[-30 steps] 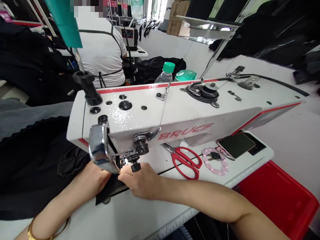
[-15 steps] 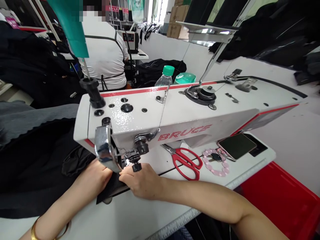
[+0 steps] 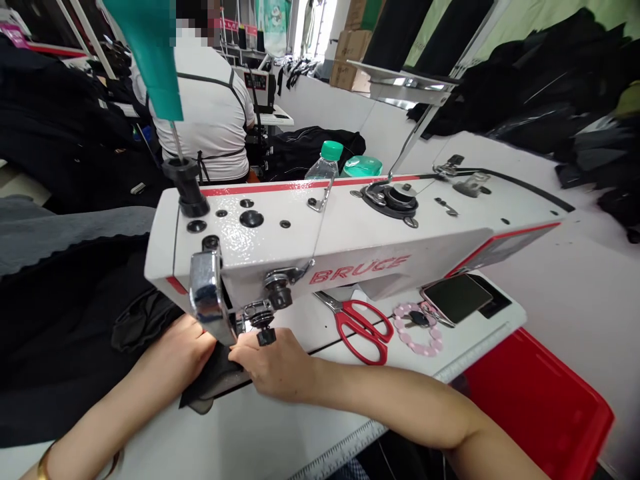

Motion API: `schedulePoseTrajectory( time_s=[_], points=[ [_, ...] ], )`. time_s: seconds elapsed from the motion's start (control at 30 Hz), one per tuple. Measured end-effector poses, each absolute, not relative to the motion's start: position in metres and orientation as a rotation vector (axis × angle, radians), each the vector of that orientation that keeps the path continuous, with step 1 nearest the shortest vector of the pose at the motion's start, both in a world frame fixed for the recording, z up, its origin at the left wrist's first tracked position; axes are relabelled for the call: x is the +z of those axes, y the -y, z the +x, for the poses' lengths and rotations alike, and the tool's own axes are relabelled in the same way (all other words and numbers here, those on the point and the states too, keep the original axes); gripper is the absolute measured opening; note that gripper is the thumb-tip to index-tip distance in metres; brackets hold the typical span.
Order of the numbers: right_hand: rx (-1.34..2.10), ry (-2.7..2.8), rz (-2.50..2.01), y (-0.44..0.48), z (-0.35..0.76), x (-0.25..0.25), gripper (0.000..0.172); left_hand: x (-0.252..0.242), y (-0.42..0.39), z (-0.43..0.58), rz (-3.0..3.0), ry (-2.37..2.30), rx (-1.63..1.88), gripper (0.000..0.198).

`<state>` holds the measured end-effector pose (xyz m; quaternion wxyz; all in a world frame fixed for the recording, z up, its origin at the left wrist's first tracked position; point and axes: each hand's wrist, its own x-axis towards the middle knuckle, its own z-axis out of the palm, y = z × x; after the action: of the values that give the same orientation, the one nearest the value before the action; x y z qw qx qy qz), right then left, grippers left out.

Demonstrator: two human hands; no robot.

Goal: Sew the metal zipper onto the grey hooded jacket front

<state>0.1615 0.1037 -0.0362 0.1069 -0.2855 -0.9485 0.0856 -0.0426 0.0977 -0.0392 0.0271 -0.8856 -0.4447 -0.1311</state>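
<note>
A white sewing machine (image 3: 350,233) with red lettering stands across the table. Under its head lies black fabric (image 3: 210,380). My left hand (image 3: 177,353) rests on that fabric just left of the needle area; its fingers are hidden behind the chrome face plate. My right hand (image 3: 275,363) sits right of the needle, fingers curled and pinched on the edge of the black fabric below the tension knob. The needle itself is hidden by the machine head.
Red scissors (image 3: 360,323), a pink bead ring with keys (image 3: 417,327) and a phone (image 3: 457,297) lie on the machine bed. A red bin (image 3: 540,407) sits low right. A bottle (image 3: 323,163) stands behind. Another person in a white shirt (image 3: 205,113) sits ahead, back turned. Dark garments pile left.
Both hands have stayed at the needle with the fabric. The view has shifted slightly, so the machine sits a little more to the left.
</note>
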Motion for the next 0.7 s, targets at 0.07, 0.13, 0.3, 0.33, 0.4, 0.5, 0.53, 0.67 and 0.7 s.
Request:
schedulePoseTrajectory(
  time_s=[0.07,0.13,0.3,0.33,0.4,0.5,0.53,0.67,0.7],
  points=[
    [0.288,2.812,-0.874,-0.106,0.161,-0.033,0.019,-0.041,-0.098,-0.043,-2.708,1.43,-0.35,0.03],
    [0.304,2.831,-0.892,-0.108,0.161,-0.031,0.02,-0.042,-0.099,-0.041,-2.678,1.467,-0.319,0.03],
    [0.298,2.863,-0.905,-0.108,0.161,-0.028,0.023,-0.037,-0.099,-0.037,-2.625,1.438,-0.338,0.033],
    [0.298,2.863,-0.907,-0.108,0.161,-0.028,0.023,-0.036,-0.099,-0.037,-2.619,1.419,-0.334,0.033],
    [0.295,2.866,-0.909,-0.107,0.161,-0.029,0.022,-0.034,-0.098,-0.037,-2.582,1.401,-0.305,0.031],
    [0.311,2.86,-0.9,-0.105,0.161,-0.029,0.021,-0.032,-0.094,-0.036,-2.493,1.444,-0.249,0.03],
    [0.317,2.848,-0.898,-0.105,0.161,-0.028,0.02,-0.031,-0.092,-0.036,-2.47,1.474,-0.233,0.03],
    [0.303,2.795,-0.872,-0.103,0.161,-0.029,0.016,-0.029,-0.089,-0.034,-2.468,1.59,-0.18,0.03],
    [0.291,2.786,-0.861,-0.103,0.161,-0.03,0.016,-0.028,-0.089,-0.034,-2.474,1.624,-0.175,0.029]
  ],
)
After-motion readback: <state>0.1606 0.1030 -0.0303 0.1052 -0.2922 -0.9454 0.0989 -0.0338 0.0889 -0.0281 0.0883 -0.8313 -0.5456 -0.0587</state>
